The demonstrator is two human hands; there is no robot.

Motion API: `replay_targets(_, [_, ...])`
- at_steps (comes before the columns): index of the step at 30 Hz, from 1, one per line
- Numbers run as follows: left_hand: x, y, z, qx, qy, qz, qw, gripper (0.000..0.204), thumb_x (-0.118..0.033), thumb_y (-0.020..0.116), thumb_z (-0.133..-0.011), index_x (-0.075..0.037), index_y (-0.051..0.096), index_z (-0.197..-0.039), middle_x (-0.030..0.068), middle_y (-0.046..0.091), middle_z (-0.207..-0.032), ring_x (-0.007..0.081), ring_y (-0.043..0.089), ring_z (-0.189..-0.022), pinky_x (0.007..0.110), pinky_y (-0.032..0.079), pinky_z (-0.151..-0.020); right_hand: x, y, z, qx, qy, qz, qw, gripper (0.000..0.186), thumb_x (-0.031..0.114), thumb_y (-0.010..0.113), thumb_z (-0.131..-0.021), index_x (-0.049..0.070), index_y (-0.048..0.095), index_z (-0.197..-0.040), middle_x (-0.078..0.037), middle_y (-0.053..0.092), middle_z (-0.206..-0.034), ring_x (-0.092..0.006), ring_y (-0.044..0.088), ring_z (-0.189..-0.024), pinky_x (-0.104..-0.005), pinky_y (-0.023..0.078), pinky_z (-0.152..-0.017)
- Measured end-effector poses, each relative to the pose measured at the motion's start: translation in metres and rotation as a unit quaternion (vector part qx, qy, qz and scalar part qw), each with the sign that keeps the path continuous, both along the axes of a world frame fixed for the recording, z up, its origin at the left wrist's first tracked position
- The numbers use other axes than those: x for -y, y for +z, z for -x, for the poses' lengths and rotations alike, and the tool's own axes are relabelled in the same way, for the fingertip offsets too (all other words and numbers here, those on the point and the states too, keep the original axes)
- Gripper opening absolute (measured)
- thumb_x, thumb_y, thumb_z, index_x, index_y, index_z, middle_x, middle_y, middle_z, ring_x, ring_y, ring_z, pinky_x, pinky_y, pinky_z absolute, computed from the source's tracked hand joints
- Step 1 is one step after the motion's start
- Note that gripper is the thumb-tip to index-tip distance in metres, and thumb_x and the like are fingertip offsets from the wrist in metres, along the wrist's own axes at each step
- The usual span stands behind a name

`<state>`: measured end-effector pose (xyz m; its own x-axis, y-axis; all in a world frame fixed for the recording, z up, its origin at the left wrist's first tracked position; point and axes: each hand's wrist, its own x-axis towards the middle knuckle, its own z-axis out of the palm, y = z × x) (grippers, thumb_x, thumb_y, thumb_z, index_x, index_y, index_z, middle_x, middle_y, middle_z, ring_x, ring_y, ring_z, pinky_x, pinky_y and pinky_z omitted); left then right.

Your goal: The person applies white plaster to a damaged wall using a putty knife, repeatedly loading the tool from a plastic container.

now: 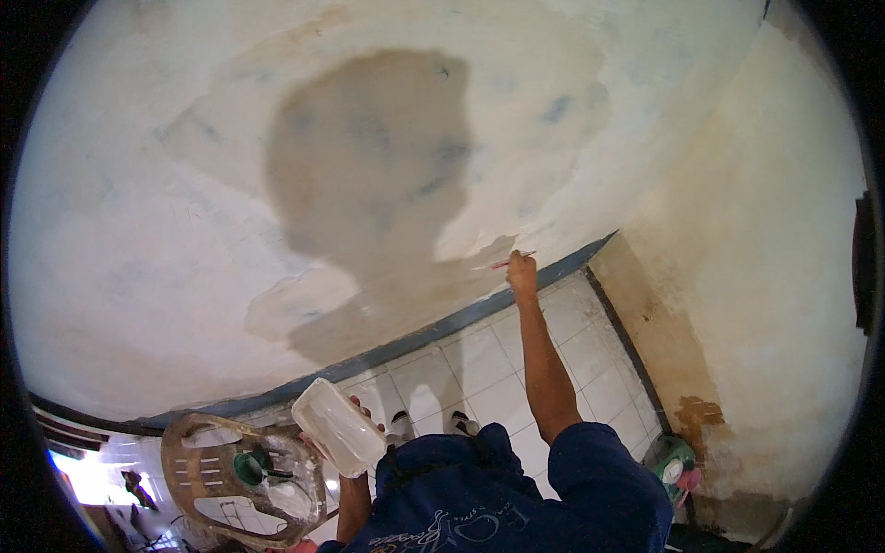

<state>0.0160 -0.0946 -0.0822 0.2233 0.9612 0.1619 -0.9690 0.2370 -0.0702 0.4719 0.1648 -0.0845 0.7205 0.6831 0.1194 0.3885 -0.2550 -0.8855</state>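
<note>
My right hand (522,275) is closed around a thin tool with a reddish handle (501,264), held against or just off the wall (553,166) near its lower edge. Whether the tool is a brush or a scraper is too small to tell. My left hand (362,409) grips a white rectangular plastic tub (339,426) from beneath, its fingers showing along the side. The tub is tilted, with whitish smears inside. Patchy pale coating with bluish spots covers the wall, and my shadow falls across it.
A stained brown plastic chair (189,479) stands at lower left, bearing a green cup (247,468) and a whitish round dish (289,499). A blue-grey skirting strip (433,330) borders white floor tiles (484,359). A side wall (765,276) rises at right, with a green object (678,453) at its foot.
</note>
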Motion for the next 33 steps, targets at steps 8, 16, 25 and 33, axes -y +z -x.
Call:
replay_targets(8, [0.012,-0.015,0.010,0.030,-0.004,0.014,0.999,0.102,-0.072,0.069,-0.069,-0.017,0.032,-0.148,0.0182,0.035,-0.146,0.0388,0.036,-0.132,0.072,0.030,-0.100,0.001,0.153,0.056,-0.168,0.068,-0.184,0.966,0.034,0.025,0.050,-0.089,0.002,0.056,-0.066,-0.005,0.052,-0.055,-0.0127,0.043,-0.041,-0.0278,0.033,-0.038])
replay_targets(16, [0.008,-0.004,0.002,-0.002,0.024,-0.016,1.000,0.103,-0.070,0.071,-0.069,-0.017,0.031,-0.147,0.0187,0.037,-0.144,0.0386,0.037,-0.131,0.071,0.031,-0.100,0.028,0.095,0.025,-0.133,0.110,-0.059,0.983,0.042,0.028,0.050,-0.090,-0.008,0.061,-0.070,-0.024,0.068,-0.077,-0.0190,0.050,-0.049,-0.0343,0.043,-0.050])
replay_targets(25, [0.009,0.003,-0.005,-0.001,0.005,-0.002,1.000,0.108,-0.072,0.071,-0.066,-0.014,0.029,-0.147,0.0171,0.038,-0.143,0.0373,0.037,-0.130,0.070,0.030,-0.102,-0.018,0.118,0.030,-0.135,0.080,-0.128,0.979,0.036,0.027,0.052,-0.087,-0.004,0.064,-0.075,-0.017,0.067,-0.074,-0.0220,0.055,-0.053,-0.0365,0.044,-0.051])
replay_targets(33, [-0.002,-0.001,-0.014,0.045,-0.002,-0.020,0.999,0.105,-0.070,0.070,-0.069,-0.014,0.028,-0.147,0.0187,0.037,-0.143,0.0388,0.036,-0.131,0.072,0.031,-0.100,0.100,0.154,0.004,-0.269,0.055,-0.236,0.932,0.027,0.023,0.050,-0.089,-0.001,0.062,-0.090,-0.012,0.068,-0.082,-0.0201,0.064,-0.065,-0.0296,0.047,-0.053])
